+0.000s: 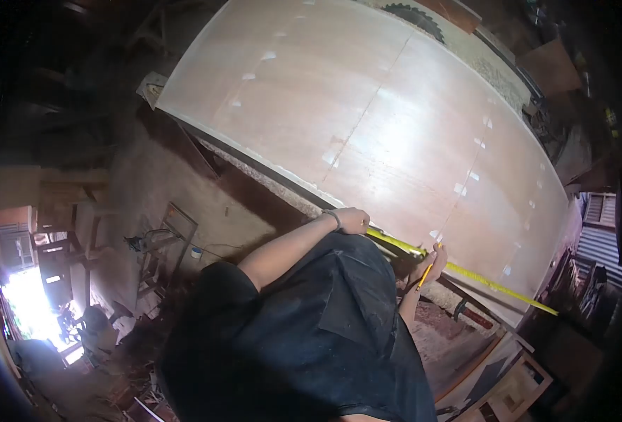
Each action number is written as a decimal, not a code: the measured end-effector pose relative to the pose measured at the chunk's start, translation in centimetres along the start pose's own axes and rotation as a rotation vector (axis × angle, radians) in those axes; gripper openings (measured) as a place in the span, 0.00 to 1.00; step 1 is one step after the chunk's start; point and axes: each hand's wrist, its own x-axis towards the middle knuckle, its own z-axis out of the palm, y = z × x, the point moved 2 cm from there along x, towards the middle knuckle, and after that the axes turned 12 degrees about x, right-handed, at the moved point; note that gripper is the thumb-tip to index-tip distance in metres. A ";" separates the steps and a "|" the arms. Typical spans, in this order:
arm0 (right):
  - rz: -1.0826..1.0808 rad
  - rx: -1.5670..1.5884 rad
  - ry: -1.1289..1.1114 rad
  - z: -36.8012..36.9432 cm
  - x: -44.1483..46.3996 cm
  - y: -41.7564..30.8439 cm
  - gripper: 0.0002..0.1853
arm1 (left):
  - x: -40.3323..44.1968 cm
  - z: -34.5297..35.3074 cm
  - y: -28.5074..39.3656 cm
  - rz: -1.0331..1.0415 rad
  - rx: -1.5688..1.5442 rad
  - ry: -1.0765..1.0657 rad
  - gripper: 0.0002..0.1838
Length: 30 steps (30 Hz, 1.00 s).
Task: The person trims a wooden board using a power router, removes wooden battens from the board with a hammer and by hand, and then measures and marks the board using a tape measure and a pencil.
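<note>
A yellow tape measure (490,283) runs along the near edge of a large pale wooden panel (311,91), its right end reaching past the panel's corner. My left hand (354,221), with a dark band at the wrist, is closed at the tape's left part by the panel edge. The tape's case does not show. Further right, my right hand (432,263) is closed around a yellow pencil (425,276) and touches the tape at the edge. Whitish patches in rows and thin seam lines mark the panel's surface.
A toothed circular saw blade (415,21) lies beyond the panel's far edge. Below the panel at right is a tool with a reddish handle (474,316). Wooden frames (511,390) lean at lower right. A wooden stand (160,260) is on the left, near a bright doorway (33,306).
</note>
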 end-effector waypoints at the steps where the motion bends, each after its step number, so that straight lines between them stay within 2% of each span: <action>1: -0.034 -0.008 -0.016 0.3 0.8 -0.7 0.15 | -0.2 -0.4 -0.2 0.003 -0.045 -0.006 0.19; 4: -0.137 -0.007 -0.144 1.3 3.2 -2.5 0.16 | -0.7 -1.2 -0.4 -0.011 -0.116 0.045 0.19; 5: -0.141 -0.018 -0.168 1.6 3.7 -3.1 0.16 | -1.2 -1.1 -0.6 0.054 -0.105 0.127 0.18; 9: -0.185 0.047 -0.199 3.3 4.4 -5.5 0.16 | -2.8 -0.7 -1.6 -0.108 -0.217 0.107 0.16; 12: -0.130 0.146 -0.216 4.3 3.4 -5.7 0.15 | -5.3 0.7 -3.7 -0.289 -0.385 0.233 0.16; 14: -0.070 0.163 -0.245 4.9 2.6 -6.0 0.16 | -5.7 3.9 -8.0 -0.215 -0.384 0.455 0.14; 16: 0.006 0.166 -0.303 5.2 1.6 -5.5 0.18 | -7.8 5.5 -10.8 -0.351 -0.728 0.491 0.13; 18: 0.062 0.165 -0.349 5.4 0.9 -5.1 0.19 | -10.2 6.2 -12.9 -0.406 -1.070 0.661 0.11; 20: 0.143 0.164 -0.398 5.5 0.5 -4.7 0.19 | -12.7 5.6 -14.5 -0.496 -1.320 0.730 0.09; 22: 0.134 0.183 -0.408 5.7 0.5 -4.3 0.19 | -14.8 4.4 -15.5 -0.528 -1.603 0.830 0.09; 24: 0.151 0.225 -0.426 5.9 0.6 -3.8 0.18 | -15.2 4.2 -18.7 -0.462 -1.692 0.956 0.10; 27: 0.237 0.242 -0.482 6.2 1.3 -3.8 0.19 | -15.4 2.8 -22.4 -0.522 -1.773 1.109 0.10; 30: 0.255 0.247 -0.491 6.5 2.3 -4.6 0.19 | -16.3 -0.1 -22.8 -0.435 -1.918 1.047 0.09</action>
